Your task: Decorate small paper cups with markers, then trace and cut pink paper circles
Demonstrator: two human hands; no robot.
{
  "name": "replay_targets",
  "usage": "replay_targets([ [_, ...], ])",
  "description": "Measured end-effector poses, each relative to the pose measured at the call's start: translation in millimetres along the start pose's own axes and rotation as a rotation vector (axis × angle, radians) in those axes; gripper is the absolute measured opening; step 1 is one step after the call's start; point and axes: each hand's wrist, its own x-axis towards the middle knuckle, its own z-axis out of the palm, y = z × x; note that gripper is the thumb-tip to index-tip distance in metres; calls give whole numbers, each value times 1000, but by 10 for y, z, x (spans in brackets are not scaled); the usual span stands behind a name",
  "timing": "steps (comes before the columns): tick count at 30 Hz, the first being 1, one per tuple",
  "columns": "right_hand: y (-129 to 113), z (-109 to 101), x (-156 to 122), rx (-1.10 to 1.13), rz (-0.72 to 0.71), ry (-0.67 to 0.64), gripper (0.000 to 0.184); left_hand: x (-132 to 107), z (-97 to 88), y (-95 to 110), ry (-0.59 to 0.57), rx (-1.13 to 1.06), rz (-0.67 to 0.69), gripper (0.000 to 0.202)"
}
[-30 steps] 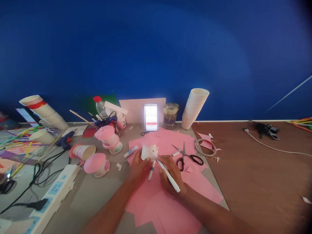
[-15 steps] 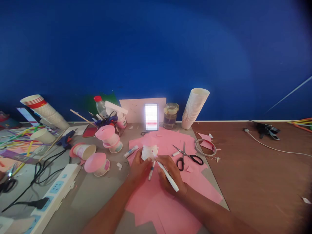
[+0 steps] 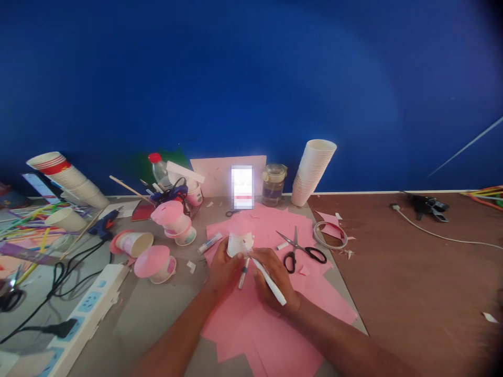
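My left hand (image 3: 222, 268) is closed around a small white paper cup (image 3: 237, 244), held over the pink paper sheets (image 3: 275, 319). A short pen or marker (image 3: 243, 273) also hangs down between the two hands, apparently from the left fingers. My right hand (image 3: 272, 277) grips a white marker (image 3: 269, 281), its tip resting against the cup's side. Both forearms reach in from the bottom edge.
Black-handled scissors (image 3: 301, 250), a tape ring (image 3: 330, 234), a lit phone (image 3: 242, 187), a jar (image 3: 273, 185) and a stack of white cups (image 3: 312, 173) lie behind. Pink-topped cups (image 3: 155, 262), a glue gun (image 3: 104, 224), a power strip (image 3: 84, 309) and straws crowd the left.
The hands, cup and marker have barely moved; the whole view has shifted slightly down and left with my head.
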Motion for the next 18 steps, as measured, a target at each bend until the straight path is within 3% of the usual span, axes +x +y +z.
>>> replay_targets([
  [18, 15, 9, -16, 74, 53, 20, 32, 26, -30, -51, -4, -29, 7, 42],
])
